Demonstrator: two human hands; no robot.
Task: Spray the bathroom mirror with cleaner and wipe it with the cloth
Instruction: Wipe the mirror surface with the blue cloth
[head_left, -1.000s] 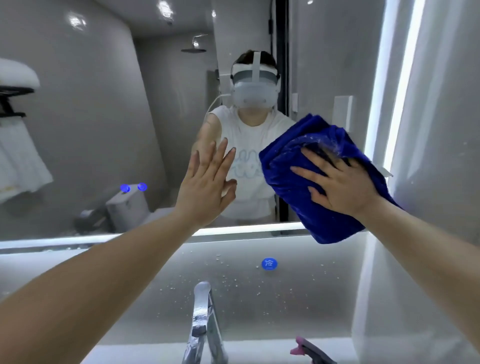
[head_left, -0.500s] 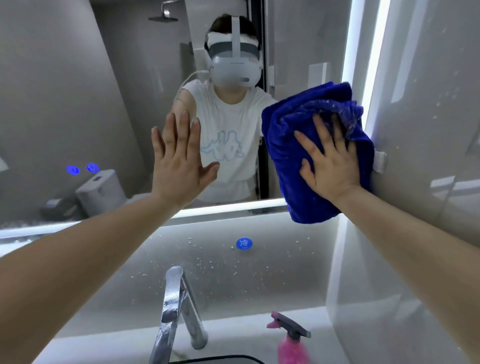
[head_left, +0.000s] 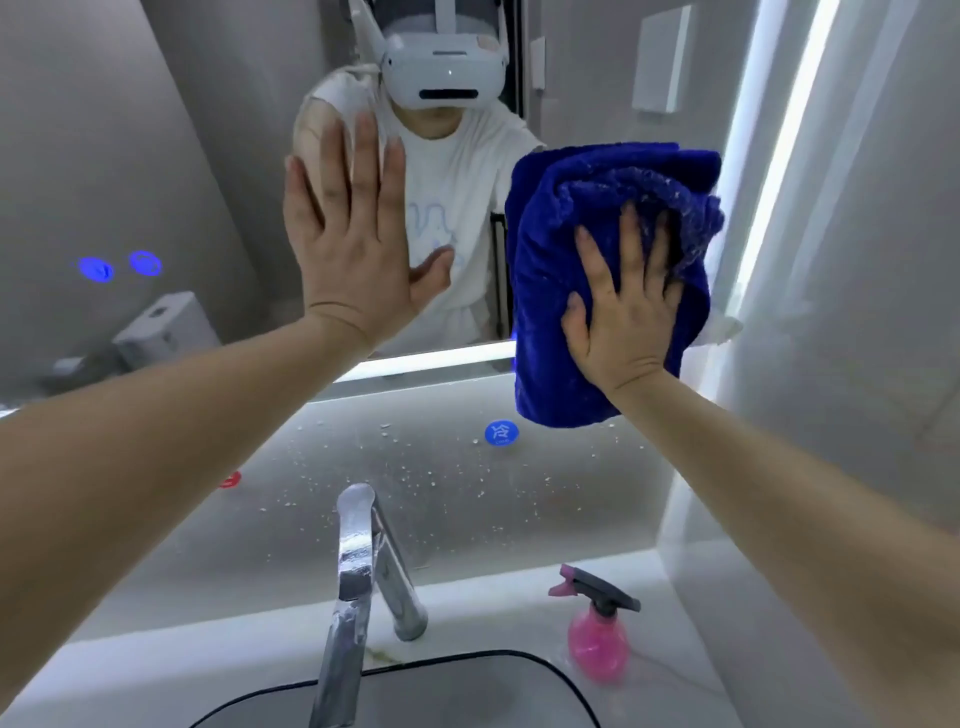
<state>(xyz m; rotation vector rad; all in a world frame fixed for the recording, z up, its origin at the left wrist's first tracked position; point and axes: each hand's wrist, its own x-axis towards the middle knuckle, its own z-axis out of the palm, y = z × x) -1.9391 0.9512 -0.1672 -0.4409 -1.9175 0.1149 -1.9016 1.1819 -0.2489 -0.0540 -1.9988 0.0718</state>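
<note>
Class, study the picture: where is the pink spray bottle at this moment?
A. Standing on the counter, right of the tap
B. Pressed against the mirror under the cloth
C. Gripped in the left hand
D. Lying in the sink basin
A: the pink spray bottle stands upright on the counter right of the tap. The left hand lies flat on the mirror and the right hand presses the blue cloth.

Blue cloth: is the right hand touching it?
Touching. The head view shows the right hand spread flat on the blue cloth, with the fingers sunk into its folds, pressing it against the mirror.
</note>
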